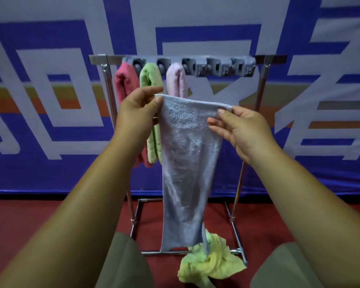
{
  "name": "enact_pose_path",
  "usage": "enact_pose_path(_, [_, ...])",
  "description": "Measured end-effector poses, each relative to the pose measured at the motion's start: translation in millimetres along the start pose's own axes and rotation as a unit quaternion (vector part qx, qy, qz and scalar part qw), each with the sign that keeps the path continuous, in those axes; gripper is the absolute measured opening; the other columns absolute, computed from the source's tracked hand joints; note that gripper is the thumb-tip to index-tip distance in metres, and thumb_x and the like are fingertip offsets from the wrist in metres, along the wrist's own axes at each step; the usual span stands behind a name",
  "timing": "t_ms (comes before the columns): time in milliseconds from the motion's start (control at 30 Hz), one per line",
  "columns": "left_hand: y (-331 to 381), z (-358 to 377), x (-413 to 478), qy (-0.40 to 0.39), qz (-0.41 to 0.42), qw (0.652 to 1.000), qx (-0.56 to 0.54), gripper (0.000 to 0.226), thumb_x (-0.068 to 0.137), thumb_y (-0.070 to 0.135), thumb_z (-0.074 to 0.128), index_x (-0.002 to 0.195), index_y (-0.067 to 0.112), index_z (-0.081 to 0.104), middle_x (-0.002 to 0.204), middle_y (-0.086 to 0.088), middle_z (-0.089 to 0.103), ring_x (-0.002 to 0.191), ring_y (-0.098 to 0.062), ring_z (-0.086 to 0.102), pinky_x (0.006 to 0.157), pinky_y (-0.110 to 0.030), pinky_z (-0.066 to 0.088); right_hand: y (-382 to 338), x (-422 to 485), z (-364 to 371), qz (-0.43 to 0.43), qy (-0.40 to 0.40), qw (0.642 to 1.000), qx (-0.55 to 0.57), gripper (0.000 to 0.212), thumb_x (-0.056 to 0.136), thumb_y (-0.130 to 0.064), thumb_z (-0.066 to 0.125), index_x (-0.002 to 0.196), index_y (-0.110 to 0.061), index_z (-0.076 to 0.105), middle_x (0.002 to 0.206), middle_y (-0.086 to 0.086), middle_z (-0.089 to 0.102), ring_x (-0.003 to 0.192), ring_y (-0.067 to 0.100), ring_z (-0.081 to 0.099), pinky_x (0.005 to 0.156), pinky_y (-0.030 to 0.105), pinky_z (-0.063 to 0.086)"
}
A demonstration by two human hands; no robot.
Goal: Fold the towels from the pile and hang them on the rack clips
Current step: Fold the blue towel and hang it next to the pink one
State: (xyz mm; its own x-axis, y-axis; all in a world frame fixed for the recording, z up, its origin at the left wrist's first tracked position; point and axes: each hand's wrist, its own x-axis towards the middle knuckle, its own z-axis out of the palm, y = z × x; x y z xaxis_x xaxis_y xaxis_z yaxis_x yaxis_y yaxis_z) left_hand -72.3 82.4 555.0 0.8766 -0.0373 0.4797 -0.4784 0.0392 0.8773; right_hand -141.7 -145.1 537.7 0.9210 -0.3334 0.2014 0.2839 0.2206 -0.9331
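A grey towel (185,163) hangs lengthwise in front of me, held up by its top edge. My left hand (136,113) pinches its top left corner and my right hand (237,127) pinches its top right corner. Behind it stands a metal rack (264,61) with a row of grey clips (220,68). A red towel (125,82), a green towel (151,80) and a pink towel (176,80) hang folded from the left clips. A crumpled yellow-green towel (210,262) lies on the floor by the rack's base.
The rack's chrome base frame (236,231) rests on a red carpet (29,225). A blue and white banner (50,100) covers the wall behind the rack. My knees in olive trousers (121,265) show at the bottom edge.
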Motion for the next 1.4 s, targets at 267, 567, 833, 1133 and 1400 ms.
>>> enact_pose_path(267, [52.6,-5.5,12.8,0.004,0.009,1.0,-0.014,0.016,0.105,0.017,0.069,0.12,0.018,0.075,0.112,-0.007,0.08,0.099,-0.023,0.079,0.079,-0.038,0.066,-55.7,-4.9,9.7,-0.139,0.036,0.976,-0.166,0.014,0.106,-0.018,0.07,0.113,-0.013,0.082,0.08,-0.007,0.08,0.072,0.004,0.075,0.065,0.02,0.057])
enact_pose_path(567, [41.3,-0.2,-3.4,-0.003,-0.047,0.999,0.024,0.007,0.105,0.012,0.068,0.107,0.013,0.074,0.105,-0.016,0.077,0.086,-0.024,0.075,0.071,-0.04,0.067,-47.5,-8.6,10.3,-0.055,0.044,0.978,-0.198,0.016,0.107,-0.021,0.069,0.099,-0.02,0.083,0.101,0.006,0.085,0.103,0.029,0.081,0.097,0.053,0.065])
enact_pose_path(833, [31.0,11.2,-10.8,0.018,-0.109,0.994,0.027,0.008,0.103,0.016,0.071,0.108,0.014,0.077,0.097,-0.007,0.078,0.075,-0.016,0.074,0.073,-0.046,0.069,-36.1,-10.0,15.8,0.03,0.108,0.987,-0.116,0.012,0.102,-0.012,0.073,0.09,-0.015,0.076,0.103,0.018,0.083,0.097,0.033,0.083,0.089,0.056,0.067])
enact_pose_path(1133, [28.4,33.6,-40.6,0.039,-0.167,0.984,-0.05,0.012,0.1,0.006,0.067,0.108,0.008,0.075,0.104,-0.02,0.079,0.086,-0.034,0.082,0.063,-0.041,0.067,-1.6,-1.2,17.0,-0.01,0.118,0.974,-0.194,0.057,0.067,-0.035,0.071,0.103,0.008,0.063,0.104,0.037,0.068,0.089,0.048,0.078,0.075,0.081,0.055])
enact_pose_path(1400, [17.8,25.4,-41.0,0.087,-0.186,0.979,0.007,0.026,0.091,0.015,0.065,0.079,0.028,0.085,0.089,-0.006,0.077,0.076,-0.027,0.068,0.058,-0.034,0.052,-10.7,-14.1,17.2,0.051,0.162,0.963,-0.209,0.019,0.087,-0.022,0.067,0.074,-0.013,0.058,0.072,0.01,0.047,0.069,0.022,0.046,0.063,0.038,0.037])
